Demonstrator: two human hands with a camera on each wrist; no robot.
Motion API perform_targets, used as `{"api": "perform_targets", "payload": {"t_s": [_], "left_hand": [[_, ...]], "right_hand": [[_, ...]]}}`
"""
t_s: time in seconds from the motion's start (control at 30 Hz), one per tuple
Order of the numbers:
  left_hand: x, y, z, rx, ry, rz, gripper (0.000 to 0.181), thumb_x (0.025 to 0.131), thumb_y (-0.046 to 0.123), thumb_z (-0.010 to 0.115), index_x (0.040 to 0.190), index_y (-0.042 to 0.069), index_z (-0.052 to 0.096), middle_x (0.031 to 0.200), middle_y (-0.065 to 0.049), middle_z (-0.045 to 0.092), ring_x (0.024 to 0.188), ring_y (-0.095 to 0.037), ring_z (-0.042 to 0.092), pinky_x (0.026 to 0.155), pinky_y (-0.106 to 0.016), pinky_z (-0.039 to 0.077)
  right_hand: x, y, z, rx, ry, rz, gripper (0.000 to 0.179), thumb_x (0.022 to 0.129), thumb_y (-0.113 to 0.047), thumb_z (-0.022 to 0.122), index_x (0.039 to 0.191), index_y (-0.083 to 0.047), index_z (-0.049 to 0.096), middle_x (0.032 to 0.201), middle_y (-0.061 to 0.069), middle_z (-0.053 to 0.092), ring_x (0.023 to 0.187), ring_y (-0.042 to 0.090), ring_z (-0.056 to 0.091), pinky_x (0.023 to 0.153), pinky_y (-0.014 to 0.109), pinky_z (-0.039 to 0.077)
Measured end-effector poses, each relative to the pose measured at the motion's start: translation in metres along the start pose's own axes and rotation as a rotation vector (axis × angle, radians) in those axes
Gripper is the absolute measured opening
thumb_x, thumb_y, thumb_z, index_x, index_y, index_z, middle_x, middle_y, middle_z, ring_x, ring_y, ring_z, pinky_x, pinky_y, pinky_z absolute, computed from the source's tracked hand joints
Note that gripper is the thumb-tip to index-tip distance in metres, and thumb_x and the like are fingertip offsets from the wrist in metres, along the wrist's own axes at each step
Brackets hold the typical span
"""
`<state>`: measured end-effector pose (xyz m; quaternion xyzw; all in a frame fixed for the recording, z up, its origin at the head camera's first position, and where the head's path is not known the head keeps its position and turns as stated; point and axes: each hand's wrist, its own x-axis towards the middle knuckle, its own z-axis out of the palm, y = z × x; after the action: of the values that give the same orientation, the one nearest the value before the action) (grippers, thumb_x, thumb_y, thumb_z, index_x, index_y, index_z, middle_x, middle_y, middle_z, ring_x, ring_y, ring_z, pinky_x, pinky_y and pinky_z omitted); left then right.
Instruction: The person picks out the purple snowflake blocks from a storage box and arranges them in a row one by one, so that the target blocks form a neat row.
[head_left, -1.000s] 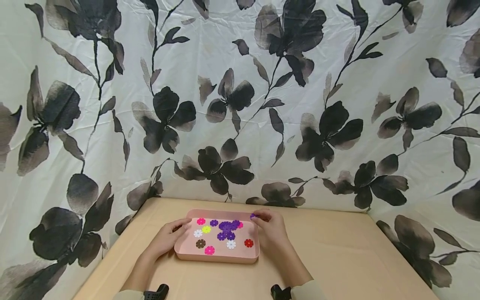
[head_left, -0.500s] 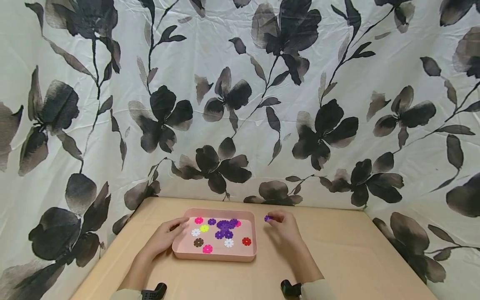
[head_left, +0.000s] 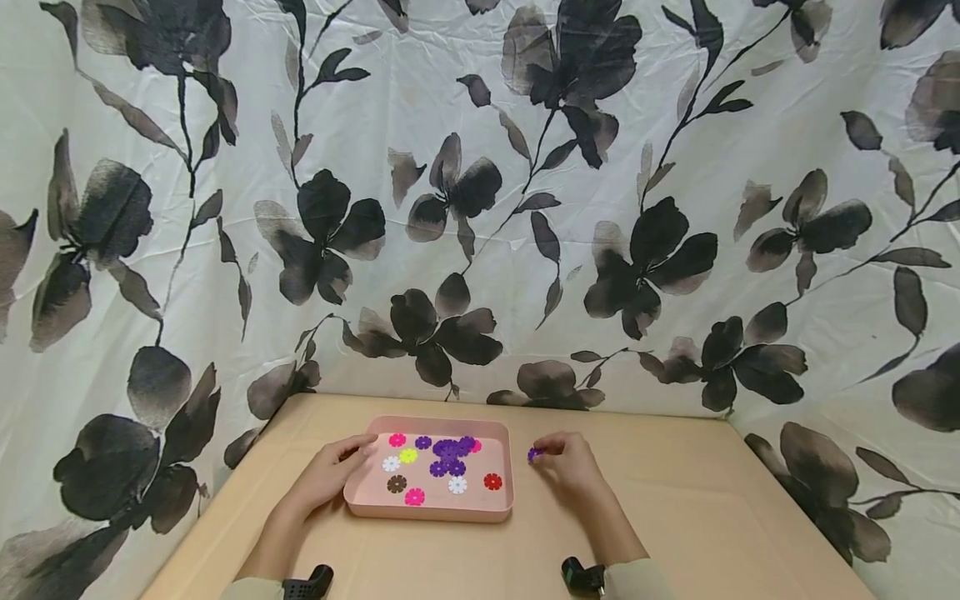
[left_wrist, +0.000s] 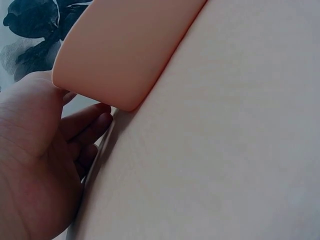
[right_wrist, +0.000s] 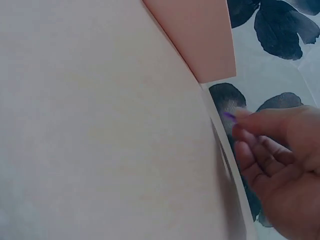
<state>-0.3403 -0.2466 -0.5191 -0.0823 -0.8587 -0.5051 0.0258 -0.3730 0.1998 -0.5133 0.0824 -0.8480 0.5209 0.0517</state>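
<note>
A shallow pink tray [head_left: 429, 513] sits on the tan table, holding several small flower-shaped discs. Purple discs [head_left: 450, 452] overlap in a cluster right of its middle. My left hand [head_left: 327, 477] holds the tray's left side, its thumb at the rim; the left wrist view shows curled fingers [left_wrist: 92, 127] by the tray's outer wall. Just beyond the tray's right side, my right hand [head_left: 576, 465] pinches one purple flower-shaped disc [head_left: 534, 454] between thumb and fingertips. Only a sliver of that disc [right_wrist: 230, 116] shows in the right wrist view.
Around the cluster lie a yellow disc [head_left: 408, 456], a brown disc [head_left: 397, 483], a red disc [head_left: 492, 482], plus white and pink ones. The table [head_left: 697, 508] extends right of the tray. Behind it hangs a floral cloth [head_left: 540, 275].
My right hand has carried the purple disc from over the tray's right rim to the right of the tray, then slightly lower, turning the disc. My left hand stays at the tray.
</note>
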Motion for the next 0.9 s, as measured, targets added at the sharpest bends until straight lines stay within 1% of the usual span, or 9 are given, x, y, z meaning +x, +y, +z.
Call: {"api": "perform_targets", "payload": {"t_s": [0.1,0.17,0.23,0.33,0.43,0.47,0.53,0.77,0.9], "left_hand": [[0.0002,-0.0004,-0.0001,0.006,0.0,0.003,0.043,0.109,0.031,0.056,0.147,0.012,0.06,0.155,-0.016,0.054,0.15,-0.041,0.041,0.124,-0.063,0.032],[-0.0001,-0.0001,-0.0004,0.013,0.002,0.003,0.043,0.109,0.031,0.056,0.148,0.012,0.06,0.155,-0.017,0.054,0.15,-0.042,0.041,0.123,-0.064,0.032],[0.0,0.0001,-0.0004,0.017,0.005,0.004,0.043,0.109,0.031,0.057,0.147,0.012,0.06,0.155,-0.017,0.054,0.15,-0.042,0.041,0.123,-0.064,0.032],[-0.0001,0.0001,0.0,0.019,0.003,0.008,0.043,0.109,0.031,0.057,0.147,0.012,0.06,0.155,-0.017,0.054,0.15,-0.042,0.041,0.123,-0.063,0.032],[-0.0002,0.0001,0.0006,0.009,0.003,0.002,0.043,0.108,0.03,0.057,0.147,0.012,0.06,0.154,-0.017,0.055,0.15,-0.041,0.042,0.124,-0.062,0.032],[-0.0005,-0.0001,0.0007,0.017,0.0,0.009,0.043,0.109,0.03,0.057,0.147,0.011,0.06,0.154,-0.017,0.055,0.15,-0.042,0.042,0.123,-0.062,0.033],[-0.0007,-0.0001,0.0008,0.012,0.003,0.002,0.043,0.108,0.03,0.058,0.147,0.011,0.06,0.154,-0.017,0.055,0.15,-0.042,0.042,0.123,-0.062,0.033],[-0.0005,-0.0001,0.0001,0.005,-0.001,-0.004,0.044,0.108,0.032,0.057,0.148,0.013,0.059,0.155,-0.017,0.053,0.151,-0.042,0.04,0.124,-0.063,0.032],[0.0003,-0.0001,-0.0001,0.003,0.0,-0.006,0.045,0.108,0.033,0.057,0.148,0.013,0.06,0.155,-0.017,0.054,0.151,-0.041,0.04,0.123,-0.063,0.032]], "right_hand": [[-0.0001,0.0039,0.0007,-0.086,-0.023,-0.057,0.014,0.086,0.003,0.08,0.1,0.0,0.079,0.094,0.009,0.078,0.083,0.016,0.067,0.074,0.022,0.057],[-0.0004,0.0056,0.002,-0.137,-0.026,-0.102,0.015,0.085,0.003,0.081,0.099,0.0,0.079,0.093,0.01,0.078,0.082,0.016,0.068,0.073,0.022,0.058],[-0.0003,0.0067,0.0029,-0.171,-0.027,-0.134,0.015,0.083,0.002,0.082,0.098,0.0,0.079,0.093,0.01,0.078,0.082,0.016,0.067,0.073,0.023,0.058],[0.0001,0.0076,0.0046,-0.201,-0.023,-0.158,0.015,0.083,0.0,0.084,0.097,0.0,0.08,0.093,0.009,0.078,0.082,0.015,0.066,0.073,0.023,0.058],[0.0001,0.0082,0.0062,-0.221,-0.029,-0.16,0.015,0.083,-0.002,0.084,0.098,-0.002,0.08,0.093,0.007,0.078,0.082,0.014,0.066,0.073,0.022,0.058],[0.0003,0.0083,0.0067,-0.226,-0.031,-0.163,0.015,0.083,-0.001,0.084,0.098,-0.002,0.08,0.093,0.007,0.078,0.082,0.014,0.066,0.073,0.022,0.058],[0.0006,0.008,0.0076,-0.236,-0.035,-0.173,0.015,0.084,-0.001,0.084,0.098,-0.002,0.08,0.094,0.007,0.078,0.083,0.014,0.065,0.073,0.024,0.058],[0.0001,0.0039,0.0083,-0.253,-0.043,-0.142,0.015,0.085,-0.002,0.083,0.1,-0.003,0.08,0.095,0.006,0.076,0.084,0.015,0.064,0.075,0.025,0.057],[-0.0016,0.0026,0.0076,-0.257,-0.039,-0.147,0.014,0.085,-0.001,0.083,0.099,-0.002,0.08,0.094,0.007,0.076,0.084,0.016,0.065,0.075,0.027,0.058]]}}
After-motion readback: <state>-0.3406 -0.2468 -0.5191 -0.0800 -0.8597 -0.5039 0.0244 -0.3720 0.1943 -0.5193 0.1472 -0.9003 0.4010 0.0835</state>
